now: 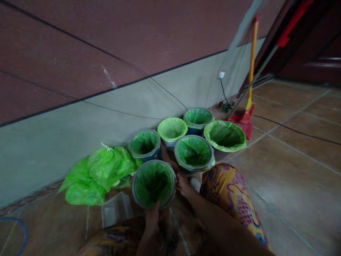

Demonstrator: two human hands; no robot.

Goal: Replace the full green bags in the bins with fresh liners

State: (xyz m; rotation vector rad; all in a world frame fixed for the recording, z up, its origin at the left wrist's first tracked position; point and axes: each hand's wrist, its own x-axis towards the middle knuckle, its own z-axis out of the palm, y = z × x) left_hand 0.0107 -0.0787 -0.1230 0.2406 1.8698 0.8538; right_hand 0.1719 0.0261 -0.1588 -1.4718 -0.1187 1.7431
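Closest to me is a trash bin (134, 188) lined with a green bag, its grey ring round the top. My left hand (152, 217) grips its near rim, the thumb up over the edge and the other fingers hidden. At the bin's right side, my right hand (184, 185) has its fingers curled against the rim. Just beyond stand more bins with green liners: a ringed bin (195, 167) at right and a ringed bin (153, 155) toward the wall. Farther back are a pale bin (172, 129), another ringed bin (198, 122) and a wide-mouthed bin (226, 137).
Knotted green bags (102, 170) lie left along the wall (80, 135), near a clear plastic tub (117, 209). A red dustpan (243, 122) and a yellow-handled tool (253, 60) lean at right. Black cable (301, 131) crosses the floor; a blue hose (23, 227) lies far left.
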